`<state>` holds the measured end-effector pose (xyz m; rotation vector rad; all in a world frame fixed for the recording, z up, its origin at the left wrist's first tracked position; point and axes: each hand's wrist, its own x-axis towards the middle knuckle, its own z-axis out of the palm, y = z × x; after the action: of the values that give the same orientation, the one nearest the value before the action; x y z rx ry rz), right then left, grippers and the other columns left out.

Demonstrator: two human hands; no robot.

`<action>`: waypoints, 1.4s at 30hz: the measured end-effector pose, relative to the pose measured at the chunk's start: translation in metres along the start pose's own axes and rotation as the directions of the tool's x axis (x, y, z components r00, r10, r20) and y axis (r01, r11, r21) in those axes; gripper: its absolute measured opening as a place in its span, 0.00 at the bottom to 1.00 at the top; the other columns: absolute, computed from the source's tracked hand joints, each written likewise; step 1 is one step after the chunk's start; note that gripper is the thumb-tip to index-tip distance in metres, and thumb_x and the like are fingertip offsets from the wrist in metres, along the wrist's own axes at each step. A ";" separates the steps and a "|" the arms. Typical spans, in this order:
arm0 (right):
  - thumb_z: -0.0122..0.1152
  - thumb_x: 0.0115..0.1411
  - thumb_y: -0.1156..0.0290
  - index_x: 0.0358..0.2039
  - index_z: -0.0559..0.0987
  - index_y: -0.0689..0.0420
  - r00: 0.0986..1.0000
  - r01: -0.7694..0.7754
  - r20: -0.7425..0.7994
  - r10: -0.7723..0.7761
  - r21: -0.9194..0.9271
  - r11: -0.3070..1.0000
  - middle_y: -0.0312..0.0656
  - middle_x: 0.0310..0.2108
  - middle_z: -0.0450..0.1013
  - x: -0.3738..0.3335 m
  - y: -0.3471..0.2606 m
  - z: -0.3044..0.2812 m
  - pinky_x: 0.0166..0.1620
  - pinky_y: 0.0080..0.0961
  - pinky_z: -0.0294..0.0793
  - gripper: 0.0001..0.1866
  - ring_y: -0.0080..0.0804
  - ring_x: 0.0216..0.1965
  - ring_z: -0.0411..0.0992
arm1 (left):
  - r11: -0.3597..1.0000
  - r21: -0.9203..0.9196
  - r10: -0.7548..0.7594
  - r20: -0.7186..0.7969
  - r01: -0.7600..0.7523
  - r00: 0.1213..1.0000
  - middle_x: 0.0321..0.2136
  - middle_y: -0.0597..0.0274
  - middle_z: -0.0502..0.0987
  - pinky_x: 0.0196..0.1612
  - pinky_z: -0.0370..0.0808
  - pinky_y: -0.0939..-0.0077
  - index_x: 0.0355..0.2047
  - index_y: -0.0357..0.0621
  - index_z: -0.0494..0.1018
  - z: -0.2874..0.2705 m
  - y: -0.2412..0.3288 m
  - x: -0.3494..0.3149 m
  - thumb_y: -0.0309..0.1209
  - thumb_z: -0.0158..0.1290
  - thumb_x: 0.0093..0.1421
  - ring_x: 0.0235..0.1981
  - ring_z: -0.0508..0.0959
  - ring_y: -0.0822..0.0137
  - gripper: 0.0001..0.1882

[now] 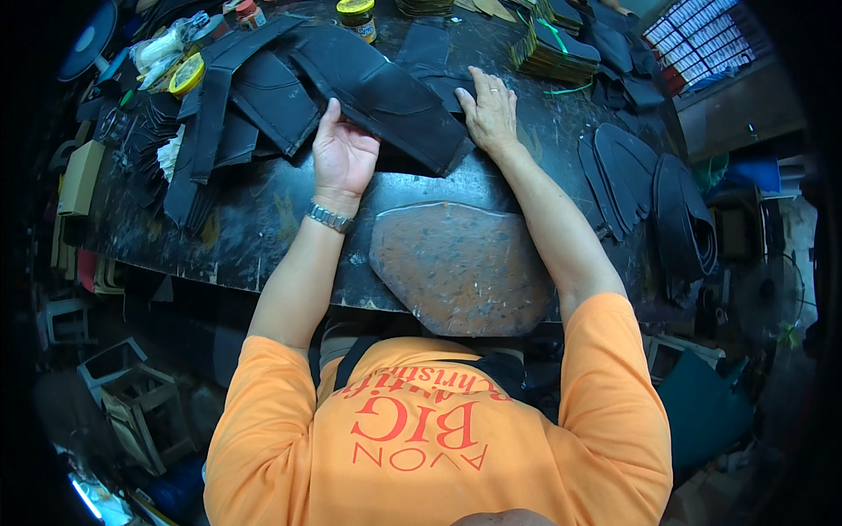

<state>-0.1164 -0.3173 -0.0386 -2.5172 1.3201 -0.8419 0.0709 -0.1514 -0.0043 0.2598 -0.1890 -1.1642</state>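
Note:
A black leather-like panel (386, 92) with a stitched or creased line lies slanting across the far part of the dark table. My left hand (345, 158) is turned palm up at its near edge, with the fingers hidden under the panel and the thumb up at the edge, holding it. By the panel's right end my right hand (491, 112) rests palm down, fingers stretched out. Several more black cut pieces (274, 101) lie overlapped to the left. Nearer to me, a brown, scuffed slab (460, 267) with a rounded outline sits at the table's front edge.
Curved black pieces (621, 171) and a rolled black piece (682, 219) lie at the right. A tied stack of pieces (557, 57) stands at the far right. Yellow-lidded jars (358, 19) and a red-lidded jar (250, 14) are at the back. Wooden stools (149, 412) stand below left.

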 end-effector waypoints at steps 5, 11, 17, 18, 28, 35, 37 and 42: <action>0.49 0.67 0.51 0.63 0.66 0.52 0.999 -0.040 -0.005 0.040 -0.001 0.999 0.48 0.62 0.65 0.003 0.003 0.002 0.67 0.60 0.49 0.28 0.47 0.67 0.57 | 1.000 0.011 0.024 0.053 -0.025 0.998 0.53 0.57 0.77 0.67 0.62 0.58 0.51 0.42 0.73 0.004 0.003 -0.004 0.38 0.52 0.68 0.59 0.72 0.60 0.17; 0.43 0.70 0.52 0.67 0.63 0.47 0.997 0.083 0.005 -0.083 0.049 0.995 0.44 0.66 0.62 0.001 0.003 0.000 0.69 0.61 0.39 0.28 0.45 0.70 0.52 | 0.996 0.076 -0.051 0.114 0.043 0.992 0.46 0.65 0.79 0.59 0.69 0.64 0.47 0.49 0.75 0.005 -0.009 -0.008 0.38 0.52 0.68 0.51 0.75 0.67 0.12; 0.42 0.70 0.50 0.66 0.64 0.47 0.995 0.034 0.095 -0.029 -0.052 0.998 0.43 0.66 0.62 0.002 -0.002 -0.002 0.68 0.62 0.42 0.28 0.44 0.70 0.52 | 0.995 0.091 -0.060 0.123 0.049 0.991 0.41 0.69 0.81 0.52 0.74 0.68 0.42 0.52 0.77 0.012 -0.005 -0.013 0.35 0.52 0.68 0.45 0.78 0.70 0.06; 0.42 0.70 0.50 0.66 0.64 0.48 0.994 0.037 0.108 -0.029 -0.075 0.996 0.43 0.66 0.62 0.003 -0.003 -0.002 0.68 0.62 0.43 0.27 0.44 0.70 0.53 | 0.994 0.096 -0.054 0.142 0.041 0.988 0.40 0.69 0.81 0.52 0.74 0.68 0.42 0.52 0.77 0.014 -0.003 -0.013 0.35 0.52 0.68 0.44 0.79 0.70 0.06; 0.47 0.68 0.52 0.62 0.68 0.49 0.994 0.092 0.077 -0.083 -0.121 0.988 0.42 0.59 0.67 0.007 -0.004 0.004 0.64 0.58 0.53 0.26 0.42 0.63 0.61 | 0.995 0.093 -0.049 0.030 0.046 0.998 0.38 0.69 0.82 0.51 0.74 0.72 0.38 0.52 0.79 0.016 0.006 -0.017 0.37 0.58 0.64 0.44 0.80 0.71 0.06; 0.50 0.67 0.52 0.61 0.67 0.52 0.975 0.092 -0.184 -0.125 -0.178 0.980 0.45 0.57 0.67 -0.001 -0.010 0.001 0.63 0.61 0.53 0.27 0.44 0.62 0.61 | 0.958 0.138 -0.281 0.264 0.252 0.923 0.51 0.57 0.79 0.61 0.69 0.63 0.51 0.41 0.76 -0.009 0.022 0.001 0.37 0.44 0.72 0.55 0.76 0.62 0.17; 0.55 0.65 0.59 0.60 0.68 0.52 0.967 0.104 -0.224 -0.117 -0.072 0.992 0.45 0.55 0.68 -0.003 -0.011 -0.005 0.64 0.59 0.52 0.25 0.45 0.60 0.62 | 0.956 0.203 -0.235 0.095 0.213 0.967 0.50 0.57 0.79 0.59 0.71 0.66 0.50 0.41 0.76 -0.020 0.021 0.007 0.36 0.44 0.72 0.53 0.77 0.63 0.16; 0.60 0.60 0.67 0.58 0.68 0.53 0.969 0.135 -0.199 -0.143 -0.050 0.990 0.48 0.53 0.69 -0.019 0.000 -0.036 0.63 0.56 0.55 0.25 0.46 0.58 0.64 | 0.932 0.295 -0.200 -0.062 0.209 0.978 0.51 0.57 0.79 0.60 0.70 0.66 0.52 0.38 0.74 -0.039 0.026 0.024 0.38 0.44 0.72 0.52 0.77 0.62 0.18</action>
<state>-0.1454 -0.2984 -0.0162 -2.6361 1.2349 -1.1408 0.1138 -0.1596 -0.0331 0.5773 -0.3181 -1.3366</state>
